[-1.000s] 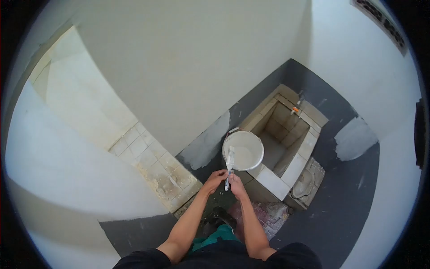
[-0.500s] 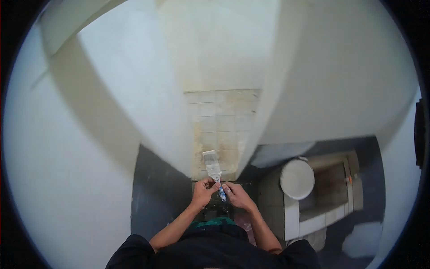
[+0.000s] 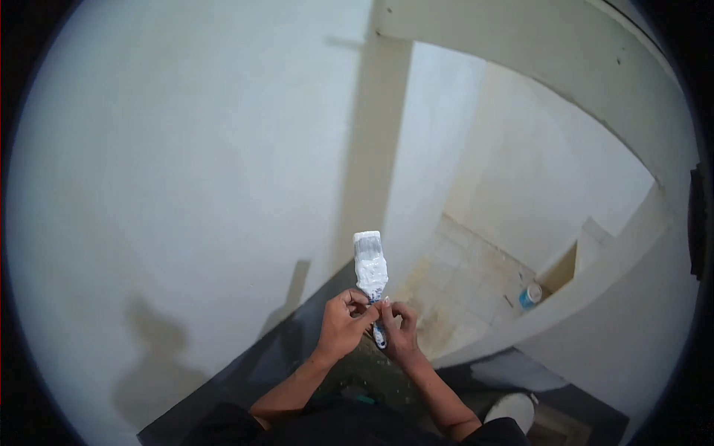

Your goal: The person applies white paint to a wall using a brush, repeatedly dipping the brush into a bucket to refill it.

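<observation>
The brush is between my hands, its long axis running away from me, bristles beyond my fingers and slightly left, handle end towards me. My left hand and right hand both pinch the handle, neither nearer. The can lies beyond my right hand, the bucket nearer my body.

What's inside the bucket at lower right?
Inside the bucket, only a pale, whitish surface shows. The black sleeve covers its near side, and I can't tell how full it is.

A blue-and-white can has come into view.
</observation>
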`<state>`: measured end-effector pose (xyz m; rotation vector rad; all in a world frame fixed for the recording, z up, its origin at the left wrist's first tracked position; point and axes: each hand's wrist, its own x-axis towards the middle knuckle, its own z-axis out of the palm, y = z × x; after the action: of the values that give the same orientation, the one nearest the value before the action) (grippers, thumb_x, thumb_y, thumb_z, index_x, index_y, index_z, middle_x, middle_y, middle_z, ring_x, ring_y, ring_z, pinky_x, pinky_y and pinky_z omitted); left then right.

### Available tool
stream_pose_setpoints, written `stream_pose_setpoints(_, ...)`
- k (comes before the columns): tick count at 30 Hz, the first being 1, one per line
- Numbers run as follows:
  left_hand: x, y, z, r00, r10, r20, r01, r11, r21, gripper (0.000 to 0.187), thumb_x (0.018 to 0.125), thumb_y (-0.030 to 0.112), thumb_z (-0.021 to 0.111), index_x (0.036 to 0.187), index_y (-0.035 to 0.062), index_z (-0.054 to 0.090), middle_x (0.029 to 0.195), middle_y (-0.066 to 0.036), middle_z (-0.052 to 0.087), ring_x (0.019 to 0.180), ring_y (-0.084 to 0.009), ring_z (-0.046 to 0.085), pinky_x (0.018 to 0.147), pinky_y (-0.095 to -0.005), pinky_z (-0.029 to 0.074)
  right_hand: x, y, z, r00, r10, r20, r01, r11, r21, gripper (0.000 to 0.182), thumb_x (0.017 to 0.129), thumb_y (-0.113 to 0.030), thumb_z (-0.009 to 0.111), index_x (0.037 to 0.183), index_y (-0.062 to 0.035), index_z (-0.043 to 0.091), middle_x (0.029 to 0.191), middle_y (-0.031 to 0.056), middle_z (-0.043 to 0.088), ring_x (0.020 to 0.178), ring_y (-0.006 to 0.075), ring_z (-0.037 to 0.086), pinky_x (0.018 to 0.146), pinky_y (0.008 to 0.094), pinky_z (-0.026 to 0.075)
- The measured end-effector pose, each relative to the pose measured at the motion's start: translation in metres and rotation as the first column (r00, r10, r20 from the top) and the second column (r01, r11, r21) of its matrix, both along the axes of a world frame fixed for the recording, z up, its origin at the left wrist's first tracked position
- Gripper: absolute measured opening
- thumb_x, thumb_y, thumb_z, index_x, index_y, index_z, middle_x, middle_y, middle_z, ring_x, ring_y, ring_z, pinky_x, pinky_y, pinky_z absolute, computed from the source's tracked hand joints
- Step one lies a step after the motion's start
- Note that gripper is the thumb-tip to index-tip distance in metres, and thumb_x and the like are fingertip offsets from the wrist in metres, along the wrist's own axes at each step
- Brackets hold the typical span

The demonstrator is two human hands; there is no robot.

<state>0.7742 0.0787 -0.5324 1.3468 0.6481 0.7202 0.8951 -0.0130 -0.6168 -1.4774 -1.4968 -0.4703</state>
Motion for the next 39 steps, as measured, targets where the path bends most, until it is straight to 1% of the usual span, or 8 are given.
stream_pose_setpoints(4, 0.004, -0.004, -0.024, 0.977, 0.096, 0.190, -0.114, 0.990, 0.084, 0.019, 0.088, 0.008, 0.078, 0.092, -0.0034, 0.063, 0.082, -0.004, 0.067, 0.073, -0.0051, 0.060, 0.066, -0.0227, 0.050, -0.001, 0.016, 0.005, 0.997, 0.031, 0.071, -0.046, 0.977, 0.209, 0.053, 0.079, 0.009, 0.073, 0.131, 0.0062, 0.062, 0.124, 0.0182, 0.056, 0.109, 0.0279, 0.060, 0.087, 0.0335, 0.057)
stream_pose_setpoints(9, 0.011, -0.017, -0.028, 0.953, 0.134, 0.272, -0.175, 0.976, 0.130, 0.010, 0.093, 0.002, 0.072, 0.091, -0.0001, 0.062, 0.084, -0.002, 0.067, 0.072, -0.0044, 0.059, 0.063, -0.0210, 0.047, -0.002, 0.018, -0.003, 0.998, 0.047, 0.050, -0.059, 0.959, 0.278, 0.053, 0.082, 0.007, 0.073, 0.133, 0.0105, 0.059, 0.129, 0.0252, 0.057, 0.115, 0.0363, 0.064, 0.092, 0.0394, 0.059)
stream_pose_setpoints(14, 0.018, -0.018, -0.042, 0.919, 0.143, 0.367, -0.228, 0.953, 0.198, 0.007, 0.097, 0.002, 0.068, 0.093, -0.0015, 0.064, 0.087, -0.002, 0.067, 0.077, -0.0047, 0.060, 0.067, -0.0209, 0.048, 0.005, 0.027, -0.005, 0.987, 0.037, 0.158, -0.089, 0.938, 0.335, 0.049, 0.085, 0.004, 0.073, 0.130, 0.0140, 0.058, 0.130, 0.0318, 0.060, 0.114, 0.0421, 0.067, 0.088, 0.0407, 0.061)
stream_pose_setpoints(20, 0.002, -0.013, 0.023, 0.936, 0.079, 0.344, -0.218, 0.896, 0.386, 0.019, 0.105, 0.010, 0.056, 0.109, -0.0067, 0.066, 0.107, -0.007, 0.068, 0.097, -0.0110, 0.063, 0.085, -0.0278, 0.051, 0.009, 0.036, 0.071, 0.963, -0.010, 0.270, -0.106, 0.907, 0.409, 0.043, 0.086, 0.003, 0.073, 0.126, 0.0133, 0.061, 0.132, 0.0317, 0.061, 0.111, 0.0377, 0.070, 0.088, 0.0380, 0.062)
stream_pose_setpoints(24, -0.002, 0.001, 0.061, 0.908, -0.088, 0.409, -0.166, 0.822, 0.545, 0.026, 0.105, 0.014, 0.056, 0.114, -0.0073, 0.067, 0.122, -0.014, 0.066, 0.105, -0.0169, 0.065, 0.093, -0.0308, 0.051, 0.019, 0.037, 0.120, 0.963, 0.067, 0.259, -0.184, 0.869, 0.460, 0.042, 0.086, 0.004, 0.074, 0.127, 0.0091, 0.063, 0.131, 0.0284, 0.062, 0.114, 0.0367, 0.069, 0.092, 0.0386, 0.060)
stream_pose_setpoints(26, -0.007, -0.003, 0.094, 0.923, -0.124, 0.365, -0.146, 0.765, 0.628, 0.026, 0.106, 0.011, 0.052, 0.118, -0.0069, 0.067, 0.128, -0.016, 0.064, 0.115, -0.0210, 0.063, 0.102, -0.0350, 0.049, 0.025, 0.038, 0.151, 0.964, 0.103, 0.245, -0.212, 0.854, 0.475, 0.046, 0.085, 0.007, 0.073, 0.130, 0.0057, 0.063, 0.134, 0.0251, 0.062, 0.116, 0.0362, 0.068, 0.094, 0.0389, 0.059)
stream_pose_setpoints(31, 0.004, 0.015, 0.145, 0.893, -0.060, 0.446, -0.352, 0.522, 0.777, 0.019, 0.102, 0.010, 0.056, 0.101, -0.0041, 0.068, 0.118, -0.016, 0.067, 0.106, -0.0211, 0.066, 0.095, -0.0342, 0.050, 0.052, 0.068, 0.220, 0.960, 0.152, 0.236, -0.262, 0.786, 0.560, 0.050, 0.087, 0.008, 0.071, 0.135, -0.0028, 0.063, 0.136, 0.0214, 0.063, 0.121, 0.0352, 0.066, 0.094, 0.0393, 0.058)
stream_pose_setpoints(39, 0.027, 0.017, 0.275, 0.857, -0.078, 0.509, -0.514, -0.104, 0.851, 0.013, 0.094, 0.007, 0.062, 0.089, -0.0024, 0.069, 0.097, -0.014, 0.071, 0.092, -0.0237, 0.068, 0.085, -0.0340, 0.052, 0.083, 0.144, 0.375, 0.876, 0.279, 0.394, -0.482, 0.546, 0.685, 0.050, 0.087, 0.007, 0.070, 0.136, -0.0033, 0.063, 0.135, 0.0214, 0.064, 0.120, 0.0361, 0.066, 0.096, 0.0389, 0.058)
